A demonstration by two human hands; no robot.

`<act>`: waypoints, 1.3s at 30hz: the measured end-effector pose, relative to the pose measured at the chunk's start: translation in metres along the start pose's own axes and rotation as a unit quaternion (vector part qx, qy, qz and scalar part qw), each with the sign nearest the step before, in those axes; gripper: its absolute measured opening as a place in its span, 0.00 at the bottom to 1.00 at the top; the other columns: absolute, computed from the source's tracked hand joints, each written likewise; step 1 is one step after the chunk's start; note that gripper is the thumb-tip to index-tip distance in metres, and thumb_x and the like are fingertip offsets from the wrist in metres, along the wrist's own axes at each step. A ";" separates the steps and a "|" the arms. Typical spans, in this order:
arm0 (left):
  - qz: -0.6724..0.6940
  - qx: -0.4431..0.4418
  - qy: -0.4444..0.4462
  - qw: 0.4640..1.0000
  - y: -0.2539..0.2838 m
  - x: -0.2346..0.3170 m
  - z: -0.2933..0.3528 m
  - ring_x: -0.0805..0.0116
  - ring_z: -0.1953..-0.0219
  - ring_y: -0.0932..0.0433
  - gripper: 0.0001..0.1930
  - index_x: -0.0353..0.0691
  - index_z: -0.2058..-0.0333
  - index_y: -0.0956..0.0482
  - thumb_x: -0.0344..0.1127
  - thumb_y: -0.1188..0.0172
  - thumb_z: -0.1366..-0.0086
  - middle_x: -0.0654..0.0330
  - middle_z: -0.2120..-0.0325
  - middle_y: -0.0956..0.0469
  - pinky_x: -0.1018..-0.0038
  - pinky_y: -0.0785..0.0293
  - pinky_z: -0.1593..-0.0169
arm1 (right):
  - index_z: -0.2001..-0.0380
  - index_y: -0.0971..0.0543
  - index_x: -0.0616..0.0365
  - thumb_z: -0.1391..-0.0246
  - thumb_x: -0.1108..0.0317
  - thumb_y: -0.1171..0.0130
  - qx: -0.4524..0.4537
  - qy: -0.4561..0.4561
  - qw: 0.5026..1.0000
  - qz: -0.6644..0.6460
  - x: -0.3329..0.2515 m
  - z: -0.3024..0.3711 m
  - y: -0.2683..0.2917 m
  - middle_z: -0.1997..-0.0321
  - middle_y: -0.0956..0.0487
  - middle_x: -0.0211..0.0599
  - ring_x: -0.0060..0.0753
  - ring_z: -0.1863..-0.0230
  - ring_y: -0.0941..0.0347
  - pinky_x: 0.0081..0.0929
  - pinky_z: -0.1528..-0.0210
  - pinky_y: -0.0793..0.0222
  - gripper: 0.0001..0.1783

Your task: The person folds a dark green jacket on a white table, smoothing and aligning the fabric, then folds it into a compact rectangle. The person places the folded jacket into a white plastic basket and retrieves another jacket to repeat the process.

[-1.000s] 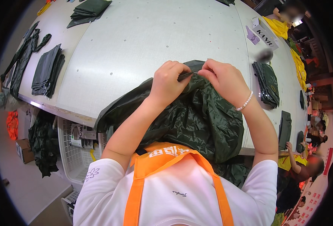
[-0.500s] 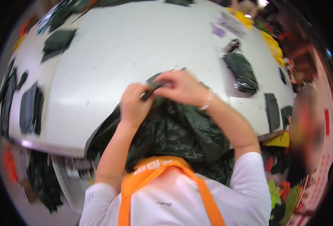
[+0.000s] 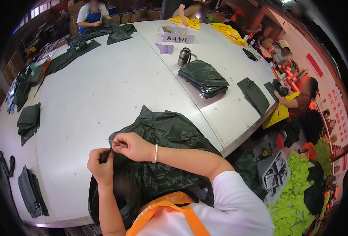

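A dark green, glossy garment [image 3: 170, 129] lies crumpled across the table's near edge and over my lap. My left hand [image 3: 100, 162] pinches a dark edge of this garment between thumb and fingers. Close against it, my right hand [image 3: 134, 147] is closed round a thin, pointed metal tool [image 3: 111, 141]; its tip sticks out past the fingers, and whether it is a pair of snips or something else is hidden. Both hands are held just above the cloth, almost touching each other.
Folded dark green garments [image 3: 203, 76] are stacked ahead on the right, near a steel flask [image 3: 184, 57], a purple cloth [image 3: 165, 48] and a white box [image 3: 176, 35]. More folded pieces [image 3: 28, 120] line the left. Co-workers stand around the white table [image 3: 83, 94]; bright green cloth [image 3: 294, 188] is heaped at right.
The view has swung, bringing the far side of the room and co-workers into sight. My hands now appear lower and further left, still together at the cloth. The metal tip now shows clearly.
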State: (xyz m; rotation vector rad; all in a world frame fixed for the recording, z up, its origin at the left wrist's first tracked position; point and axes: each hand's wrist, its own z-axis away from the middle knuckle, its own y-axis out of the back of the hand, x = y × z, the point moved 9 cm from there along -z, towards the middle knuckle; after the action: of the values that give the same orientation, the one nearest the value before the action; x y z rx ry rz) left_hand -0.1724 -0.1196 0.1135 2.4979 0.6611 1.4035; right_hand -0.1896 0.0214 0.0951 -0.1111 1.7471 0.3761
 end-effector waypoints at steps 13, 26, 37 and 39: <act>-0.046 -0.037 -0.040 0.997 -0.049 -0.004 -0.002 0.61 0.72 0.24 0.07 0.37 0.73 0.22 0.21 0.35 0.53 0.57 0.76 0.22 0.72 0.28 0.65 | 0.68 0.26 0.63 0.45 0.67 0.46 -0.121 -0.051 0.991 -0.013 0.029 0.057 0.012 0.74 0.24 0.38 0.26 0.72 0.29 0.26 0.67 0.32 0.08; -0.268 0.085 -0.014 0.959 -0.050 -0.062 -0.058 0.48 0.44 0.38 0.38 0.33 0.43 0.38 0.39 0.31 0.50 0.43 0.46 0.35 0.58 0.43 0.40 | 0.63 0.21 0.59 0.46 0.68 0.47 0.320 -0.130 0.872 0.346 0.211 0.090 0.288 0.61 0.21 0.46 0.48 0.60 0.25 0.35 0.59 0.29 0.10; -0.126 -0.290 -0.015 0.949 -0.314 -0.080 -0.041 0.46 0.40 0.41 0.46 0.30 0.41 0.43 0.47 0.30 0.52 0.42 0.43 0.39 0.59 0.42 0.39 | 0.77 0.26 0.59 0.56 0.68 0.36 0.262 -0.131 0.913 0.284 0.243 -0.005 0.275 0.67 0.21 0.38 0.37 0.71 0.25 0.29 0.69 0.30 0.09; -0.067 -0.277 0.007 0.958 -0.334 -0.092 -0.069 0.47 0.39 0.41 0.55 0.27 0.39 0.47 0.52 0.27 0.58 0.41 0.42 0.40 0.61 0.42 0.38 | 0.78 0.28 0.59 0.56 0.73 0.37 0.309 -0.020 0.917 0.252 0.201 0.006 0.270 0.67 0.22 0.36 0.32 0.75 0.27 0.25 0.72 0.32 0.08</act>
State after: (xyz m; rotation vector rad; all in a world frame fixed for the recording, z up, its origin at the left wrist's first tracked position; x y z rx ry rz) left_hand -0.3664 0.1280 -0.0475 1.9687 0.3606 1.3304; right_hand -0.3023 0.3039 -0.0490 0.8085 1.7626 0.1735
